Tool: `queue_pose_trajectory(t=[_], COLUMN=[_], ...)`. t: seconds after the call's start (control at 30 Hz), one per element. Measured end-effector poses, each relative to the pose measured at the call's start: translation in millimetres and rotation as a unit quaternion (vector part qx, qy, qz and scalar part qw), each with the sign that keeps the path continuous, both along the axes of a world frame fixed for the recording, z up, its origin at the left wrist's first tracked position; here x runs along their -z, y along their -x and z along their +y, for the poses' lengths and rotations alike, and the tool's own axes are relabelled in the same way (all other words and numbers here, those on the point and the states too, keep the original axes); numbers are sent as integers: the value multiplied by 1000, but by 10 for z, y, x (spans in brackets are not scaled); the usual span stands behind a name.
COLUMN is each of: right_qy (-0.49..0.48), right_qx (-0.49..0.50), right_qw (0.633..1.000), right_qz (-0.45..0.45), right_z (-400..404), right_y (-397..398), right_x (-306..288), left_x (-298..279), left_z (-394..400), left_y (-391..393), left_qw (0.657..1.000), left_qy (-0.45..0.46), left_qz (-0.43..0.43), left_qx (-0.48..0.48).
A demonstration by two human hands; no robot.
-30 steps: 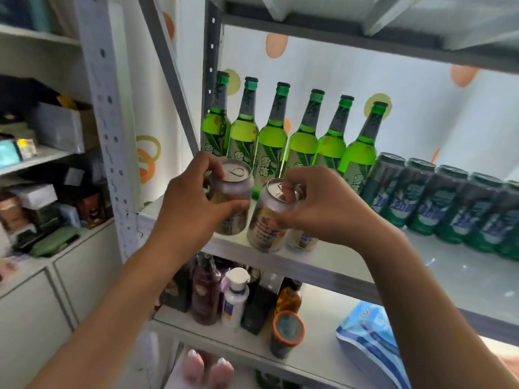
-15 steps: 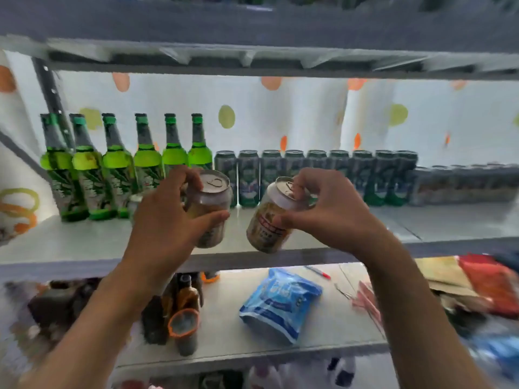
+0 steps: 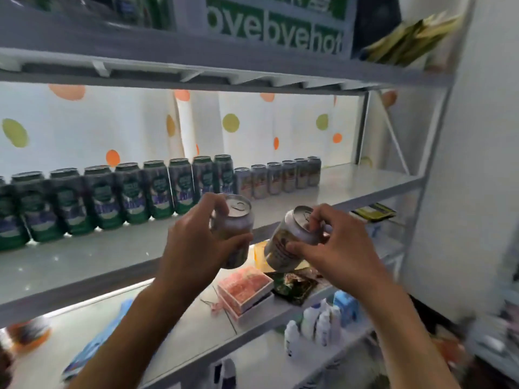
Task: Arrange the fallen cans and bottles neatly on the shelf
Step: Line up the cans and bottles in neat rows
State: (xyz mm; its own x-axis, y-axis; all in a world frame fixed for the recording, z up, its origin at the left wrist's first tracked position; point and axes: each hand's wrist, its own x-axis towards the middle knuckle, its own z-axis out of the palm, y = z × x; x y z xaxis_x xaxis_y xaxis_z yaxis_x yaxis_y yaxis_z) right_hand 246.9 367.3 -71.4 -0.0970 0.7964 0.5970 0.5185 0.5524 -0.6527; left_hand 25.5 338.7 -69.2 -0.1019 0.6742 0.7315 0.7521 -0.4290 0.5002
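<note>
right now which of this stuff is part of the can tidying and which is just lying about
Part of the job:
- left hand holding a silver can
- right hand holding a tilted silver can
- row of silver cans
- row of green cans
- shelf

Lying about:
- pink boxes
- white bottles
- yellow packet

Glossy metal cans [image 3: 236, 226] before a smooth, shiny shelf [image 3: 84, 265].

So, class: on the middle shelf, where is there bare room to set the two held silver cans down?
Bare patches on the white middle shelf: right of the short silver cans, up to the shelf post, and the front strip before the tall green cans. The back row is crowded, can against can. The left hand and right hand each grip a can.
</note>
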Motion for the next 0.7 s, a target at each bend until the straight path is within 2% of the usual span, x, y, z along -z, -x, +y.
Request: queue_pose_trajectory(t=[0.2,0.4,0.7], right_qy=[-2,-27,-56], right_qx=[69,120,151], right_qw=[997,990,981], right_qz=[37,65,105], right_z=[254,674,1888], right_y=[-682,-1065,-1454], right_x=[150,196,263], left_x=[19,24,29], left_z=[526,1073,2376], left_y=[-711,-1144,-1600], left_qw=[998,996,992], left_qy=[2,1,18], left_qz=[22,9,-41], left_qx=[55,89,114])
